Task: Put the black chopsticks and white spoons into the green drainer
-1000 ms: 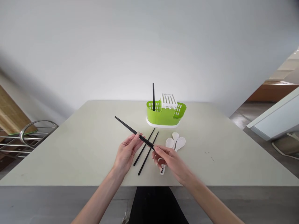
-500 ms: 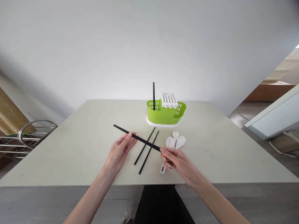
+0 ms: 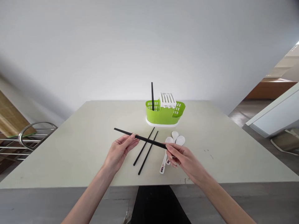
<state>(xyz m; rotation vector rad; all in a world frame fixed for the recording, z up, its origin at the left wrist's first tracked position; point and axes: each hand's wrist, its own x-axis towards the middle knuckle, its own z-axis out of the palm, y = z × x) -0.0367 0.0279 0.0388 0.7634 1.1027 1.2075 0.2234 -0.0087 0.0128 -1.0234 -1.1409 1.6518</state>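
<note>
My left hand (image 3: 119, 153) pinches black chopsticks (image 3: 150, 141) near their middle, between thumb and fingers. With its thumb and fingertips, my right hand (image 3: 187, 159) grips their right end. They slant down to the right above the table; I cannot tell if it is one or a pair pressed together. Below them lie two loose chopsticks, a left one (image 3: 140, 152) and a right one (image 3: 146, 157), side by side. Three white spoons lie by my right hand: a left spoon (image 3: 163, 165), a middle spoon (image 3: 175, 135) and a right spoon (image 3: 180, 140). My right hand partly hides them.
A green utensil basket (image 3: 158, 117) with a white base and slotted white top stands toward the table's back. Black chopsticks (image 3: 152, 93) stand upright in its left compartment. The pale table (image 3: 88, 140) meets a wall behind. A metal rack (image 3: 21, 149) is at the left.
My right hand has shifted slightly right along with its end of the chopsticks, uncovering more of the spoon handles. My left hand keeps its pinch and has barely moved.
</note>
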